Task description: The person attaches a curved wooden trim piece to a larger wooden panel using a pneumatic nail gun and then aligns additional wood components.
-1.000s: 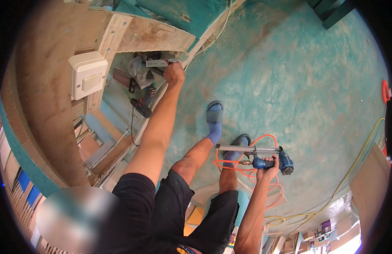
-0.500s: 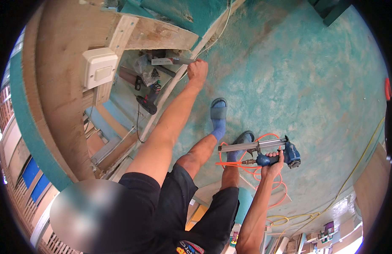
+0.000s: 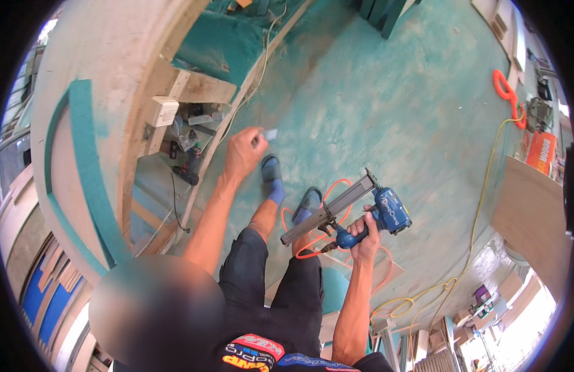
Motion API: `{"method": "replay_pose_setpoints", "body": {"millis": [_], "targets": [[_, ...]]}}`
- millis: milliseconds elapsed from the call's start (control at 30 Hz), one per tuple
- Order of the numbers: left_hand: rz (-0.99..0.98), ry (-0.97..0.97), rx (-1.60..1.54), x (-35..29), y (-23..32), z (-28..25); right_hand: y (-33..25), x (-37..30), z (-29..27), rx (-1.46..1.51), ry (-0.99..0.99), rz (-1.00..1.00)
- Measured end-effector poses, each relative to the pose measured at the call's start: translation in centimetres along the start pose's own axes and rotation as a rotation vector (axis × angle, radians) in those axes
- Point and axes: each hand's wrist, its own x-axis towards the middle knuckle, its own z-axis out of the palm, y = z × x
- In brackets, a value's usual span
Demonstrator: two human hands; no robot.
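Observation:
My left hand (image 3: 242,154) is closed, its thumb and fingers pinching a small pale grey strip (image 3: 270,134); blur hides what kind it is. Lower right, my right hand (image 3: 364,239) wraps round the grip of a blue pneumatic nail gun (image 3: 392,211). Its long grey magazine (image 3: 327,211) slants down to the left. A thin orange air hose (image 3: 389,266) joins the gun near the handle's end and loops behind it. The gun is held in the air above my slippered feet (image 3: 308,201).
Inside the wooden frame at left lie a cordless drill (image 3: 186,173), a small box (image 3: 201,119) and other tools. A white switch (image 3: 163,111) is fixed to that frame. Along the green floor (image 3: 386,118) at right runs a yellow hose (image 3: 486,180); an orange coiled hose (image 3: 505,90) lies beyond.
My left hand has drawn back from the box inside the frame, now holding the pale strip. The nail gun has tilted, its head end higher, and my view has shifted right.

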Motion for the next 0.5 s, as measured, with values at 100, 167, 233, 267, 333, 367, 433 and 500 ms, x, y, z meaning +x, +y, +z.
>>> {"method": "replay_pose_setpoints", "body": {"millis": [100,167,233,267,333,367,433,500], "targets": [[-0.150,-0.071,-0.439,-2.9,6.9,-3.0,-4.2,-4.9,2.1,0.030,-0.037,-0.066],[-0.171,-0.087,-0.717,-5.4,12.0,-5.3,-7.9,-8.4,2.9,0.045,-0.084,-0.107],[-0.123,-0.088,-0.970,-6.7,15.4,-7.1,-9.8,-11.1,2.9,0.083,-0.141,-0.105],[-0.080,-0.148,-0.952,-6.7,15.4,-7.8,-10.1,-11.6,2.8,0.121,-0.168,-0.102],[-0.082,-0.184,-1.191,-7.7,17.6,-10.5,-12.0,-14.2,3.5,0.281,-0.244,-0.072],[-0.088,-0.203,-1.306,-8.3,19.0,-11.9,-12.8,-15.3,3.5,0.346,-0.282,-0.048],[-0.117,-0.239,-1.382,-9.2,21.5,-14.2,-14.1,-17.1,3.0,0.473,-0.356,0.009],[-0.184,-0.263,-1.463,-10.5,23.1,-15.1,-14.6,-17.3,3.0,0.502,-0.342,0.090]]}}
